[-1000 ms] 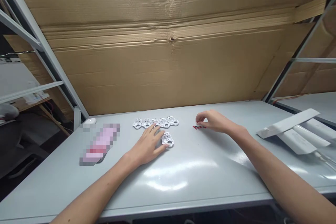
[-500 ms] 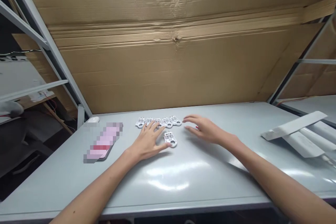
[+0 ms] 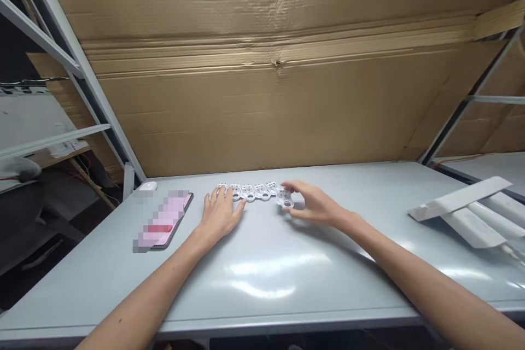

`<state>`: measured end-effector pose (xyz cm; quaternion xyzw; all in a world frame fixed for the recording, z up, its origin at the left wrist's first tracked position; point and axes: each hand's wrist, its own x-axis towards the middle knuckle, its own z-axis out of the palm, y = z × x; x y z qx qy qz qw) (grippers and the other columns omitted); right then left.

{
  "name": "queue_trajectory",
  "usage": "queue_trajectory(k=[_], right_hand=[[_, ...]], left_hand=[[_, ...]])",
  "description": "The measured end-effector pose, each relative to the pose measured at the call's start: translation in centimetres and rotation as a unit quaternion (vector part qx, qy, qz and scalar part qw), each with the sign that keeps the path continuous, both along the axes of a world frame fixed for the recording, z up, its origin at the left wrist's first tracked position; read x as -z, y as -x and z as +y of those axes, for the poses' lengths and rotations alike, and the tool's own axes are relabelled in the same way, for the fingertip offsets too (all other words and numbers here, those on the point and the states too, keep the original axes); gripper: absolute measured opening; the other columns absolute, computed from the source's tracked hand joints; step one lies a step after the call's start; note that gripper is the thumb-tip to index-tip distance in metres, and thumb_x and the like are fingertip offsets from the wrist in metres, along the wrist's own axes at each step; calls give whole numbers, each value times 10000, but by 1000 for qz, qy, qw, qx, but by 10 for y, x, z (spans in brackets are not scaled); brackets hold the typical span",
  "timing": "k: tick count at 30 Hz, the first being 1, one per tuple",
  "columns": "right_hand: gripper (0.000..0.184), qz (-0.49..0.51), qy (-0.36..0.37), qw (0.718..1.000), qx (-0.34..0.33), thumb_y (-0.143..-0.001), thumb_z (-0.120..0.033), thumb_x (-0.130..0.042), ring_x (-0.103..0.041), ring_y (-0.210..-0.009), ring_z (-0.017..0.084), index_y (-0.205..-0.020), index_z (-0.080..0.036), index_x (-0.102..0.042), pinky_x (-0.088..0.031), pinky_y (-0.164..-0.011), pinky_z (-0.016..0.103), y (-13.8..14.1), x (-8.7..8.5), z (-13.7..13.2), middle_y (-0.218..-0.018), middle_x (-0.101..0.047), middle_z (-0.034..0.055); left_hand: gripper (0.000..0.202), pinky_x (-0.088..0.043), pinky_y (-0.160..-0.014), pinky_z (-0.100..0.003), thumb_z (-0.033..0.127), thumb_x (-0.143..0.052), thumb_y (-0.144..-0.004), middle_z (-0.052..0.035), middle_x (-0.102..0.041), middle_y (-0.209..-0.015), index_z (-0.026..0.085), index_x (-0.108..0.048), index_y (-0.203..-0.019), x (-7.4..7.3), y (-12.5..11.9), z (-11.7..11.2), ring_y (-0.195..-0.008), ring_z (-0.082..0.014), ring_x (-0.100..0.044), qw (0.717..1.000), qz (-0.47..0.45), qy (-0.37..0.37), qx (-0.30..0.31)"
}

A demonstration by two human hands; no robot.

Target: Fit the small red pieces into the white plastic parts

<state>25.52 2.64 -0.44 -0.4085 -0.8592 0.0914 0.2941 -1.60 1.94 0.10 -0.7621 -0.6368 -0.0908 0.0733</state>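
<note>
A row of several small white plastic plates [image 3: 254, 192] with holes lies near the far edge of the grey table [image 3: 287, 268]. My left hand [image 3: 220, 212] rests flat and open at the row's left end, fingertips over the leftmost plate. My right hand [image 3: 312, 204] pinches one more white plate [image 3: 284, 198] between thumb and fingers at the right end of the row, just on or above the table top.
A phone [image 3: 164, 220] lies to the left of my left hand, with a small white oval object [image 3: 147, 186] behind it. White boxes and tubes [image 3: 467, 209] lie at the right. A cardboard wall [image 3: 270, 82] and metal rack posts stand behind.
My right hand left the small red items, crossed left and took the single plate that lay in front of the row, carrying it to the row's right end. My left hand slid left.
</note>
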Motion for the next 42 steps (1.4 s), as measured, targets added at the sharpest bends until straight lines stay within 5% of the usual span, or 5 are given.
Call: queue_trajectory(k=[6, 14, 22, 28, 42], right_hand=[[548, -7, 21, 989, 143, -854, -357, -570, -594, -1153, 310, -1370, -205, -465, -486, -955, 440, -26, 11, 31, -1278, -612, 141], [421, -35, 17, 997, 64, -943, -234, -387, -521, -1276, 267, -1342, -239, -522, -424, -1057, 431, -11, 16, 28, -1406, -552, 83], [431, -141, 26, 985, 95, -962, -334, -407, -569, -1195, 334, -1347, -172, -512, -466, -955, 463, 17, 7, 5, -1348, -582, 165], [542, -135, 35, 988, 69, -963, -437, -401, -447, -1330, 335, -1444, -186, -399, -398, -1047, 496, 11, 12, 13, -1469, -465, 154], [421, -142, 0, 990, 18, -964, -398, -421, -572, -1176, 323, -1319, -249, -593, -481, -949, 485, 7, 3, 6, -1335, -581, 134]], left_hand=[[408, -405, -1007, -428, 410, -401, -970, -178, -591, -1278, 120, -593, -1184, -6, -3, -5, -1236, -331, -513, 999, 31, 28, 10], [452, -368, -1036, -471, 411, -384, -964, -182, -543, -1346, 125, -547, -1274, -2, 0, -2, -1277, -348, -464, 1000, 15, 18, 14], [408, -401, -985, -473, 416, -376, -961, -169, -606, -1243, 152, -588, -1189, 0, 4, 1, -1190, -345, -526, 999, 17, 3, 32], [422, -357, -1028, -498, 431, -367, -958, -181, -578, -1285, 156, -577, -1200, 4, 4, 3, -1247, -355, -481, 999, 5, -4, 39], [396, -445, -953, -426, 426, -371, -973, -159, -613, -1211, 155, -584, -1169, -3, 2, 0, -1180, -327, -541, 999, 1, 16, 46]])
